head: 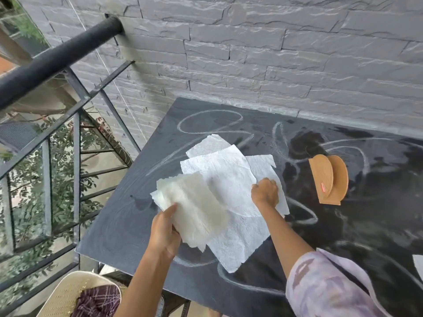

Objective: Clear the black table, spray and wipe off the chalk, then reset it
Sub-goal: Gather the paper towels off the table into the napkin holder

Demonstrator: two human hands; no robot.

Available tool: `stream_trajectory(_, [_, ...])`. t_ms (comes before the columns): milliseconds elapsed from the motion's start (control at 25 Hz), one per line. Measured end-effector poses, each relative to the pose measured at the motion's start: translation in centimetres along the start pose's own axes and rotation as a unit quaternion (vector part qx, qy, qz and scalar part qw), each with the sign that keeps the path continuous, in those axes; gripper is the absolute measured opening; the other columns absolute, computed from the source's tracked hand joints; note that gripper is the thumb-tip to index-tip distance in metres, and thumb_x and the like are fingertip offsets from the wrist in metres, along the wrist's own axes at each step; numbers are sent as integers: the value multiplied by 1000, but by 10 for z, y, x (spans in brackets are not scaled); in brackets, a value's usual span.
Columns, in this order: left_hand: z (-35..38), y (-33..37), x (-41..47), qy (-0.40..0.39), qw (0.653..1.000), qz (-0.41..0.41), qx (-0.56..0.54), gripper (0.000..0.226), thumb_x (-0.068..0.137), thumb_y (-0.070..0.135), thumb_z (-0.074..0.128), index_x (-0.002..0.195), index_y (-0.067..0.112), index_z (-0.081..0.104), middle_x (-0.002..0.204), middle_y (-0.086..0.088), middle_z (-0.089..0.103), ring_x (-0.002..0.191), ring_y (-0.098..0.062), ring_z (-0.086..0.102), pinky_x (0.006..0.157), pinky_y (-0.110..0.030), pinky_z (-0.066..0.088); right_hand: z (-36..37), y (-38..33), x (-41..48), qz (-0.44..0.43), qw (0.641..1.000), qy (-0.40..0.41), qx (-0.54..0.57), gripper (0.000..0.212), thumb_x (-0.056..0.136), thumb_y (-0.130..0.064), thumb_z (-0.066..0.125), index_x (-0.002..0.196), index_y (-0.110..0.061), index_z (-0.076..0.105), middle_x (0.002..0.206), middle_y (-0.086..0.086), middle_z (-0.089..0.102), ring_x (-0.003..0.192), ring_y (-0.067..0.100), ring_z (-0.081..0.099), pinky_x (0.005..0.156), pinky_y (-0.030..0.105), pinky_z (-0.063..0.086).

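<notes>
Black and dusty, the black table (pixel 119 225) stands against the wall, and white chalk lines (pixel 179 126) run over it in big loops. On its right part the surface has darker, shiny patches where the chalk is thinner.

Near the middle of the left half lie some flat paper towels (pixel 229 179), spread one over another, directly on the chalk. The right hand (pixel 265 192) is on their right edge, knuckles up, with the fingers curled down and gripping the sheet there. The left hand (pixel 163 234) is lifted a little above the table and grips a folded stack of towels (pixel 194 207) by its lower corner, with the thumb on top. This stack hangs over the flat sheets and looks more yellowish than they are. The right arm wears a loose lilac sleeve (pixel 332 287).

Just to the right of the right hand, apart from the towels, a wooden holder (pixel 329 179) with two rounded upright sides stands on the table; it has a small red label (pixel 322 187). At the far right edge of the view a white corner (pixel 417 264) of something lies on the table; I cannot tell what it is.

Behind the table is a grey stone wall (pixel 251 53). On the left a black metal railing (pixel 57 58) goes down, with green leaves (pixel 59 156) behind it. Below the table corner is a cream chair (pixel 66 296) with a dark checked cloth (pixel 98 300) on it.
</notes>
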State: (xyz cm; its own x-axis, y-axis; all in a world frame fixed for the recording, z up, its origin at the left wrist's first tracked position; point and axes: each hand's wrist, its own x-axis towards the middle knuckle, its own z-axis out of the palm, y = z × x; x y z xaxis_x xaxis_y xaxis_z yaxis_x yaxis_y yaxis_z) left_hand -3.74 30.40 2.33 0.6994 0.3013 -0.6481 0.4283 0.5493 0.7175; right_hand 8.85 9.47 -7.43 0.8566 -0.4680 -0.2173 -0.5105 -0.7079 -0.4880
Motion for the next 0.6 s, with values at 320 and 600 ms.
stream_trajectory(320, [19,12,6,-10,1000,-7,24,23,97,14,43,115,5,56,73,-1,62,64,-13,59,51,-26,48,-34,-43,-90,-388,871,-129,270,15,88,-7,50,100,-12,41,133,10,52,118,14,52,94,17,42])
stream_trajectory(600, [26,24,7,-118,991,-38,56,60,91,54,44,102,0,69,94,-15,73,89,-25,70,81,-36,54,-38,-51,-142,-561,790,-230,96,7,93,-13,37,91,-16,30,135,15,43,132,21,33,116,35,17])
